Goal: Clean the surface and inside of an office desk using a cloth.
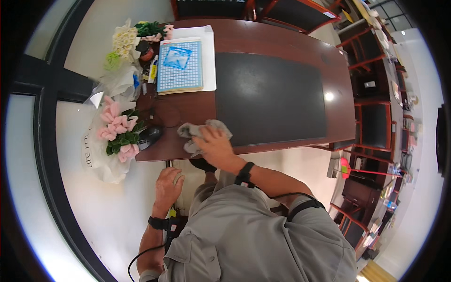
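My right hand [216, 147] lies over a crumpled grey cloth [190, 130], palm down on the dark red wooden desk [282, 38]. The cloth bunches out past the fingers, near the front edge of the desk and the left border of the black desk pad [269, 102]. My left hand [168, 187] hangs bent in the air short of the front edge, with nothing in it and the thumb apart from the fingers. A black computer mouse [153, 133] sits on the desk to the left of the cloth.
Pink plush flowers [118, 123] in clear wrapping overhang the desk's left end. Behind them are a cream bouquet [125, 40], a glue-like tube [153, 71] and a blue gridded pad [180, 79] on white sheets. Black-backed wooden chairs [292, 16] line the far side; a glazed partition frame [45, 81] stands left.
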`<state>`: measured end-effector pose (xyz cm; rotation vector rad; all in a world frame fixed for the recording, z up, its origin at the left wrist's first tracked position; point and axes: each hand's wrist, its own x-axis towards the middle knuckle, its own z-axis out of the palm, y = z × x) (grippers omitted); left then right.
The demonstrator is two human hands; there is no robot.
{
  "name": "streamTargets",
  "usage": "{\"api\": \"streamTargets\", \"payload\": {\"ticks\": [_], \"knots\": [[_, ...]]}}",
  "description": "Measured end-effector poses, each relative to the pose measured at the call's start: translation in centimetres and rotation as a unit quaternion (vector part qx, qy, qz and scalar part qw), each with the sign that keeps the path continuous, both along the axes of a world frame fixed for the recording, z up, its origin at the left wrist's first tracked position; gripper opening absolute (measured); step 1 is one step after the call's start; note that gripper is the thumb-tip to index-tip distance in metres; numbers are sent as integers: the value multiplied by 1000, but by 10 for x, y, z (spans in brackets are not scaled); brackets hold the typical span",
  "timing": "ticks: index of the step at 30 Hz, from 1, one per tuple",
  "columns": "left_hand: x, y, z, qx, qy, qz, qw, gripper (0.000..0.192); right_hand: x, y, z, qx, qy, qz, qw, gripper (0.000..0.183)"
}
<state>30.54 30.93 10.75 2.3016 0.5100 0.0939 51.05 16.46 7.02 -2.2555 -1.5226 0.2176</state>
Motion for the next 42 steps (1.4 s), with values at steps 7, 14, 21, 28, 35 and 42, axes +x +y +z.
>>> {"api": "streamTargets", "payload": {"ticks": [7, 14, 21, 28, 35, 42], "knots": [[-3, -8, -20, -25, 13, -19, 999, 21, 81, -157, 6, -58, -58, -287, 955, 65], [-15, -23, -35, -65, 53, -6, 996, 21, 59, -163, -17, -57, -48, -235, 969, 60], [39, -56, -21, -9, 63, -8, 998, 28, 20, -105, -17, 51, 27, -95, 994, 43], [128, -111, -11, 163, 43, -60, 984, 46, 75, -256, -7, 40, -4, -209, 977, 46], [160, -138, -30, 222, 114, -65, 966, 68, 185, -442, -25, 22, -63, -437, 897, 58], [164, -152, -34, 239, 135, -53, 960, 81, 221, -498, -31, -4, -79, -594, 801, 56]]}}
